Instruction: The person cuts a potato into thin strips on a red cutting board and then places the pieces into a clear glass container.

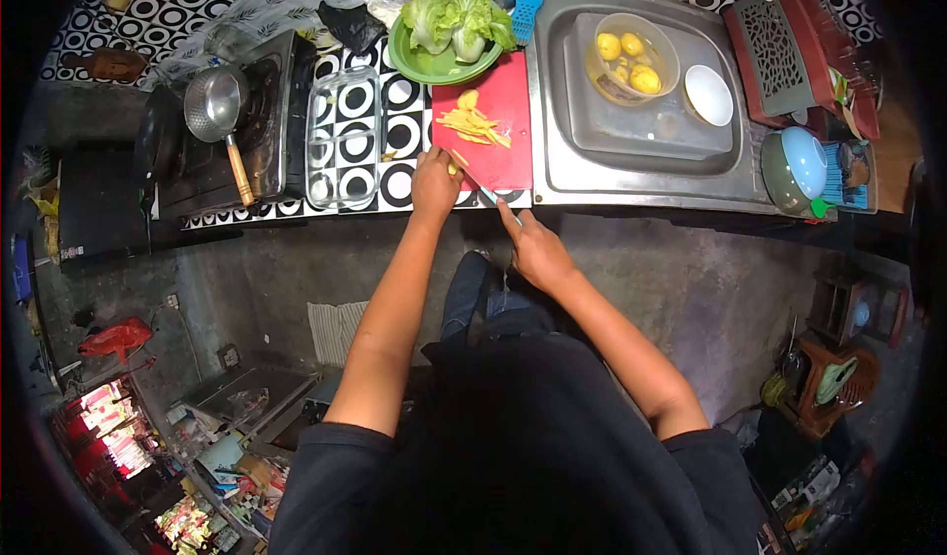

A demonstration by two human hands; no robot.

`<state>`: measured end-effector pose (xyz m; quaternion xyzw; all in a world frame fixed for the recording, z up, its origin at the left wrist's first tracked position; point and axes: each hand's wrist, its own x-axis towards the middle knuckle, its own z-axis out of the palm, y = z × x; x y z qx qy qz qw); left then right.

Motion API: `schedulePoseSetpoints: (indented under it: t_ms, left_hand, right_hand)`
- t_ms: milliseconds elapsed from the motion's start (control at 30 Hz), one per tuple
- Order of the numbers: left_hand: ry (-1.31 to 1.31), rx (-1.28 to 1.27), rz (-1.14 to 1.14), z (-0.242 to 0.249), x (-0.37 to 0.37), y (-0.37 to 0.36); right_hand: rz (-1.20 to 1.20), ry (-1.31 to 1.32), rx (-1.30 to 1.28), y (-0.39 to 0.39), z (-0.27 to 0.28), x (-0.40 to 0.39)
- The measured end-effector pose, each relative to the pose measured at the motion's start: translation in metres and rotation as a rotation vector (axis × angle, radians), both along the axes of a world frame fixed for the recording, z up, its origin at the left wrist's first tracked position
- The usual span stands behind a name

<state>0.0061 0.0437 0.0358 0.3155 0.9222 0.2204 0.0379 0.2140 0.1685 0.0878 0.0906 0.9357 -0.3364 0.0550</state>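
Observation:
My left hand [436,185] is closed at the near left edge of the red cutting board [508,101], its fingers around a small yellow piece of potato [454,168]. My right hand [541,249] grips a knife [475,177] with a light blue handle; the blade slants up and left to the potato piece. Beyond the blade, a loose heap of yellow potato sticks [478,131] lies on the board, with a few rounder slices at its far side. A green bowl [400,54] of lettuce [459,22] overlaps the board's far left corner.
Left of the board stand a clear glass dish [343,195] and a stove [271,141] bearing a wooden-handled strainer [215,104]. On the right, the steel sink [562,185] holds a tub [602,86] of peeled potatoes and a white bowl [707,95]. A red dish rack [804,62] stands farther right.

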Motion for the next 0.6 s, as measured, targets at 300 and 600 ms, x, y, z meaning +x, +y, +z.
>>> schedulePoseSetpoints:
  t_ms: [300, 600]
  left_hand:
    - [0.005, 0.011, -0.008, 0.0, 0.0, -0.001]
    - [0.024, 0.009, -0.012, 0.0, 0.0, 0.0]
  right_hand:
    - [-0.007, 0.038, 0.007, 0.002, -0.014, 0.006]
    - [-0.014, 0.031, 0.007, 0.0, -0.017, 0.007]
